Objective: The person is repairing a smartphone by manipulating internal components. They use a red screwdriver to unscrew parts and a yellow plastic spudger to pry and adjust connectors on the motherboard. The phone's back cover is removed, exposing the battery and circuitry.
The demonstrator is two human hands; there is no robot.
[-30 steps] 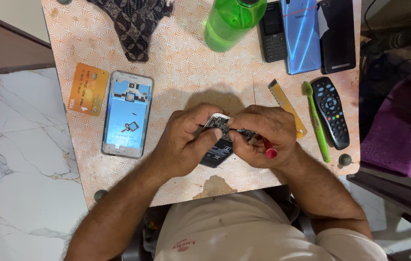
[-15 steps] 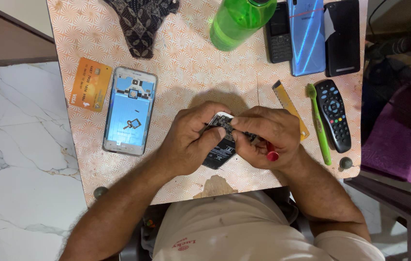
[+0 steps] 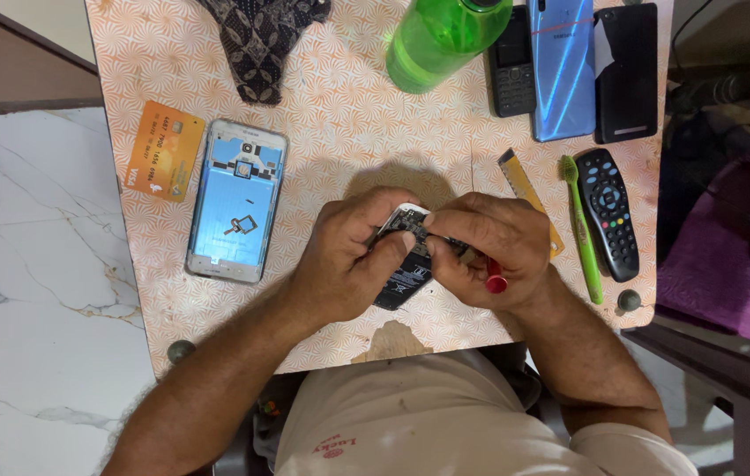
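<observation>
My left hand (image 3: 348, 256) grips an opened phone (image 3: 406, 273) with its dark insides and battery showing, just above the table's near edge. My right hand (image 3: 489, 247) is closed around a screwdriver with a red handle end (image 3: 496, 284), its tip pressed into the phone's upper part, hidden by my fingers. Both hands touch each other over the phone.
On the patterned table (image 3: 339, 115) lie a blue phone back frame (image 3: 238, 198), an orange card (image 3: 161, 150), dark patterned cloth (image 3: 260, 31), a green bottle (image 3: 441, 35), three phones (image 3: 564, 66), a yellow ruler (image 3: 520, 181), green toothbrush (image 3: 582, 229) and black remote (image 3: 617, 211).
My hands stay on the phone with only slight finger shifts; the view has drifted a little.
</observation>
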